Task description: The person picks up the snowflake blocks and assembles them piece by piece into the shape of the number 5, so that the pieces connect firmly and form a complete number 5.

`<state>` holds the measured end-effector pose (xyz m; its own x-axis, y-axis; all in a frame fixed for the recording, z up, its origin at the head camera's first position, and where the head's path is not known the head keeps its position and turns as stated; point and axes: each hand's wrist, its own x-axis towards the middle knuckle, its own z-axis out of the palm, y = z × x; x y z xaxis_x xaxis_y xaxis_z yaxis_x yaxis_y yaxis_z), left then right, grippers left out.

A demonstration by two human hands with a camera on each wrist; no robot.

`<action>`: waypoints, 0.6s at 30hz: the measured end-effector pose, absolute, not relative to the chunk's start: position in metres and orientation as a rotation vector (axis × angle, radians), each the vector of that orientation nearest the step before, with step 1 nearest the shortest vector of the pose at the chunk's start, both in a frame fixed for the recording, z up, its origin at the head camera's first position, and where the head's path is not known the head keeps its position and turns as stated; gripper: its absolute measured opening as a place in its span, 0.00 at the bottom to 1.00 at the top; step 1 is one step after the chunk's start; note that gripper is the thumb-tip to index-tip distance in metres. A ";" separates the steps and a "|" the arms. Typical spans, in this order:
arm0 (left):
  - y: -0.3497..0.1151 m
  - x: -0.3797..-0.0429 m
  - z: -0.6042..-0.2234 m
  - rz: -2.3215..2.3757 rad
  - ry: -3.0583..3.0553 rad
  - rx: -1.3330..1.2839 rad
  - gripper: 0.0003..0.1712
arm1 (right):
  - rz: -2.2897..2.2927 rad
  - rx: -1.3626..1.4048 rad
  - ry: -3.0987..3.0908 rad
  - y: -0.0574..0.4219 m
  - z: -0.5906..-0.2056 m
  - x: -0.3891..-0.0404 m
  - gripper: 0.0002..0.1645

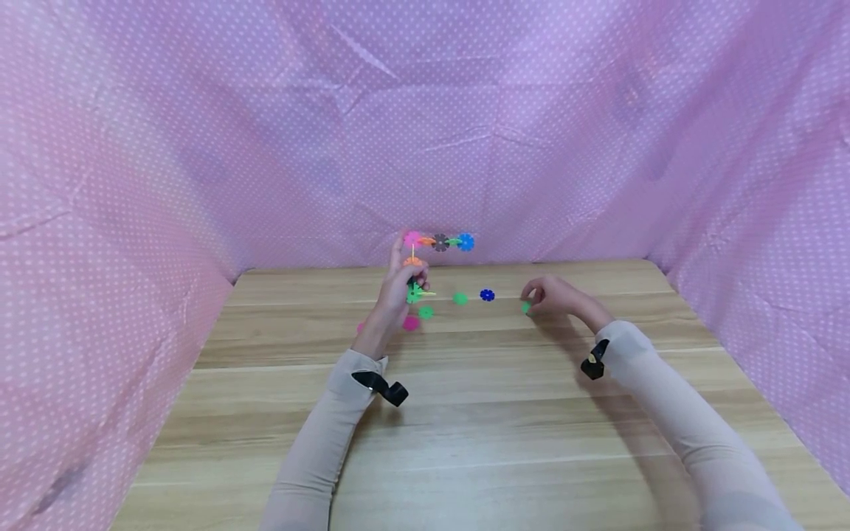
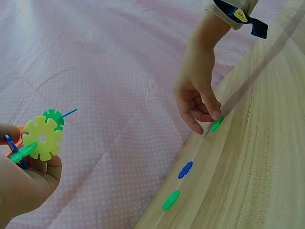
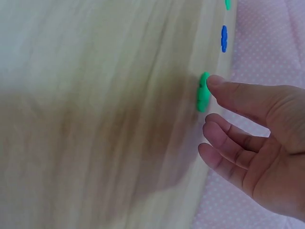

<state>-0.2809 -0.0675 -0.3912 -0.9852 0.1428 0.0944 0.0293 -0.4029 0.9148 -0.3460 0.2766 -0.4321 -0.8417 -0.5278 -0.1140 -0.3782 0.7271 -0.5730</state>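
My left hand [image 1: 396,284] grips a build of interlocked notched plastic discs, raised above the table's far side. From its top a row runs rightward: a pink disc [image 1: 412,239], an orange one, a dark disc [image 1: 440,243], a green one and a blue disc [image 1: 465,242]. In the left wrist view a yellow disc [image 2: 43,138] juts out by the fingers, which hide part of the build. My right hand [image 1: 556,295] reaches down to a loose green disc [image 3: 203,92] lying on the table. Its thumb tip is at the disc's edge; the other fingers are loosely bent, not around it.
Loose discs lie on the wooden table [image 1: 451,413] between the hands: a dark blue disc [image 1: 488,295], a green disc [image 1: 460,298] and another green disc [image 1: 426,313]. A magenta disc [image 1: 410,323] lies beside the left wrist. Pink dotted cloth [image 1: 425,133] hangs around the table.
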 end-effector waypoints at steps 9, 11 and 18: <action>-0.070 -0.281 -0.390 2.584 1.695 0.285 0.43 | -0.841 -0.729 2.665 0.279 -0.440 -0.353 0.20; -0.071 -0.281 -0.390 2.584 1.691 0.295 0.43 | -0.850 -0.731 2.660 0.280 -0.441 -0.354 0.21; -0.072 -0.281 -0.392 2.570 1.710 0.291 0.41 | -0.910 -0.771 2.615 0.285 -0.447 -0.357 0.15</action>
